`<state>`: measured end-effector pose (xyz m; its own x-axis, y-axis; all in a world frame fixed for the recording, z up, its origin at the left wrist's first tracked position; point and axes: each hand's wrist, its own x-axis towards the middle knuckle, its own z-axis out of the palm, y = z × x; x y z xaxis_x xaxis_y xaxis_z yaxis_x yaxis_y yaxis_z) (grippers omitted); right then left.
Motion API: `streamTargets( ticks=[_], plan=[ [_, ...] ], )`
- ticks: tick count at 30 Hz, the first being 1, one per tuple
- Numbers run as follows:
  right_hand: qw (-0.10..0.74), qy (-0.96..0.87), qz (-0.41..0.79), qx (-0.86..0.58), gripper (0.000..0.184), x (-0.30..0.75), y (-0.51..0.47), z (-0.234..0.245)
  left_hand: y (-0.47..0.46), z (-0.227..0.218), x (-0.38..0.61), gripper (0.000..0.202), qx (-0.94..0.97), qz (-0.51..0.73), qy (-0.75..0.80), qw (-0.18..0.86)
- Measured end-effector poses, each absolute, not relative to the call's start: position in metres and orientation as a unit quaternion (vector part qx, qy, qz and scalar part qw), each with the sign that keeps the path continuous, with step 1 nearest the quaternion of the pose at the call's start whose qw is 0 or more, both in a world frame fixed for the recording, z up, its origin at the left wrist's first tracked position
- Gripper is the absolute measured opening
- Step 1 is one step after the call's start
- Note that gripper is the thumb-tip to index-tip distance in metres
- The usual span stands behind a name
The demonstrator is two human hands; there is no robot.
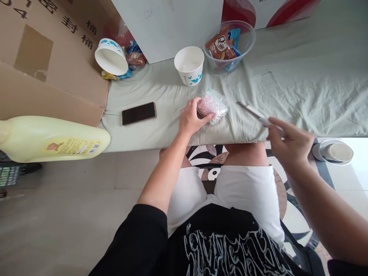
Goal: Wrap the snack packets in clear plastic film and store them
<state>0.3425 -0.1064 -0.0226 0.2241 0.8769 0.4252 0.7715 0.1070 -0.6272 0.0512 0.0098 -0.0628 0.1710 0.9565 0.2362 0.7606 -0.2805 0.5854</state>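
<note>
My left hand (192, 118) is closed on a small package in clear bubble wrap (213, 106), thumb at its near side and fingers at its far left. Something pinkish shows through the wrap, but I cannot make out what. The package rests on the cloth-covered surface. In my right hand (290, 140) is a slim knife (255, 114), its pale handle gripped and its thin blade pointing left toward the package. A gap separates the blade tip from the wrap. Just behind the package stands a white paper cup (189, 67) with blue print.
A clear plastic bowl (247, 46) with snack packets stands at the back. A phone (138, 113) lies left of my left hand. Another paper cup (111, 57) leans among packets beside a cardboard box (57, 80). A large yellow bottle (57, 138) juts in at left.
</note>
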Motion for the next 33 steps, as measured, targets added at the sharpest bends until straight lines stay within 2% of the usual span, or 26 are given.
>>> streamTargets(
  ticks=[6,12,15,21,24,33],
  plan=[
    [0.417,-0.603,0.014,-0.68,0.041,0.344,-0.064,-0.043,0.015,-0.069,0.047,0.051,0.713,0.401,0.554,0.154],
    [0.369,-0.671,0.026,-0.643,0.042,0.335,-0.05,-0.058,0.011,-0.063,0.042,0.056,0.593,0.506,0.586,0.219],
    [0.389,-0.686,0.032,-0.614,0.04,0.337,-0.062,-0.063,0.009,-0.06,0.043,0.054,0.569,0.54,0.573,0.236],
    [0.419,-0.672,-0.013,-0.61,0.042,0.35,-0.081,-0.061,0.011,-0.06,0.043,0.049,0.564,0.532,0.578,0.254],
    [0.385,-0.671,-0.029,-0.633,0.043,0.353,-0.073,-0.06,0.012,-0.061,0.043,0.049,0.569,0.528,0.577,0.253],
    [0.19,-0.685,0.045,-0.702,0.058,0.354,-0.06,-0.067,0.011,-0.057,0.043,0.051,0.57,0.517,0.587,0.25]
  ],
)
